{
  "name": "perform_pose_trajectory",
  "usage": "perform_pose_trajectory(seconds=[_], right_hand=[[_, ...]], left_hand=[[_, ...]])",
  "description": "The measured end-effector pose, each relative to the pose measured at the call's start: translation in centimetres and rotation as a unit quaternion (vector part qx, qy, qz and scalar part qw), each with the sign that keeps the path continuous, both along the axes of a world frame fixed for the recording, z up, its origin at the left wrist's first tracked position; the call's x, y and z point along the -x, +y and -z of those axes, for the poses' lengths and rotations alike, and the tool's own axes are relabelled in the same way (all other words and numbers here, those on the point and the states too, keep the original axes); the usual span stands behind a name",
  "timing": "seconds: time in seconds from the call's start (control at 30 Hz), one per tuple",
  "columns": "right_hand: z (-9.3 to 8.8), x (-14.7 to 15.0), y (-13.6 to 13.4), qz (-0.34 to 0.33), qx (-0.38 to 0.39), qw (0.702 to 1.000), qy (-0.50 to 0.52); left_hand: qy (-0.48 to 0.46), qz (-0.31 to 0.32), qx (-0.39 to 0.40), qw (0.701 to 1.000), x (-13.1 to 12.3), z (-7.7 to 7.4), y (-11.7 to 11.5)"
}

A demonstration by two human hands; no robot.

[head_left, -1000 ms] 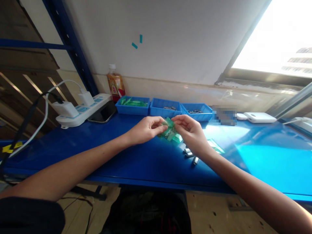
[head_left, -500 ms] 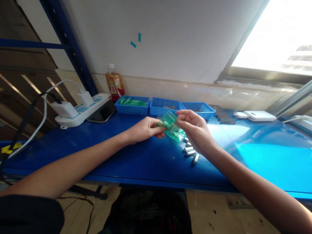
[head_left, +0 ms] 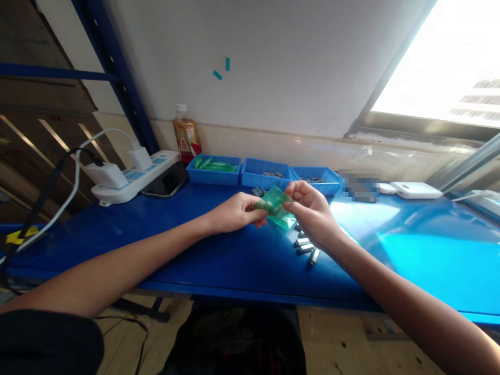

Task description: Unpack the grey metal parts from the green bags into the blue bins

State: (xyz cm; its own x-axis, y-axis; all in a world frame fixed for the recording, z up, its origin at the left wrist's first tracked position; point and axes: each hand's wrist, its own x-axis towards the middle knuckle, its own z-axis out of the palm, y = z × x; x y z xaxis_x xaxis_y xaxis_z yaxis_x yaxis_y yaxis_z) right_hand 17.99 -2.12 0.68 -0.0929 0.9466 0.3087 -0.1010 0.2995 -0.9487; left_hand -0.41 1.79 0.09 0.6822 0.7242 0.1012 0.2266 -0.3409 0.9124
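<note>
A translucent green plastic bag (head_left: 276, 200) is held just above the blue table (head_left: 234, 260), with small pale pieces showing dimly through it. My left hand (head_left: 240, 212) pinches its left edge between thumb and fingers. At the opposite edge, the thumb and bent fingers of my right hand (head_left: 310, 208) are closed on the bag. Several short metal pieces (head_left: 305, 248) lie on the table below my right hand, some partly hidden by it. More small metal pieces (head_left: 258, 191) lie behind the bag.
Along the wall stand a blue bin of green bags (head_left: 214, 178) and two blue bins with small metal parts (head_left: 260, 181) (head_left: 332, 187). To the left are a bottle (head_left: 186, 136), a phone (head_left: 166, 182) and a power strip (head_left: 107, 195). A white device (head_left: 417, 190) lies at right.
A thin pale strip that stuck out rightward from my right hand no longer shows there. My right fingers have curled in closer on the bag. The whole view has shifted slightly.
</note>
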Motion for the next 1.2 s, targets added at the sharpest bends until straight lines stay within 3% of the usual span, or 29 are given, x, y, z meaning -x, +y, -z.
perform_pose_trajectory(seconds=[0.43, 0.67, 0.77, 0.87, 1.0, 1.07, 1.2], right_hand=[[-0.3, -0.4, 0.6, 0.019, 0.043, 0.999, -0.002], [0.1, -0.4, 0.6, 0.043, 0.010, 0.998, -0.042], [0.0, -0.6, 0.6, 0.066, -0.049, 0.990, -0.115], [-0.2, -0.8, 0.3, 0.117, -0.204, 0.941, -0.242], [-0.3, -0.9, -0.1, 0.145, -0.373, 0.841, -0.363], [0.0, -0.8, -0.1, 0.141, -0.407, 0.812, -0.393], [0.8, -0.9, 0.2, 0.166, -0.391, 0.795, -0.432]], left_hand=[[-0.008, -0.031, -0.023, 0.999, 0.0, -0.3, 0.0], [-0.018, -0.032, -0.021, 0.999, 0.0, -0.2, 0.0], [-0.039, -0.040, 0.008, 0.998, -0.1, -0.1, 0.2], [-0.098, -0.056, 0.111, 0.987, 0.1, -0.1, 0.7], [-0.248, -0.053, 0.276, 0.927, 0.5, -0.7, 1.3], [-0.290, -0.069, 0.276, 0.914, 0.5, -1.0, 1.3], [-0.281, -0.123, 0.173, 0.936, 0.2, -1.2, 0.8]])
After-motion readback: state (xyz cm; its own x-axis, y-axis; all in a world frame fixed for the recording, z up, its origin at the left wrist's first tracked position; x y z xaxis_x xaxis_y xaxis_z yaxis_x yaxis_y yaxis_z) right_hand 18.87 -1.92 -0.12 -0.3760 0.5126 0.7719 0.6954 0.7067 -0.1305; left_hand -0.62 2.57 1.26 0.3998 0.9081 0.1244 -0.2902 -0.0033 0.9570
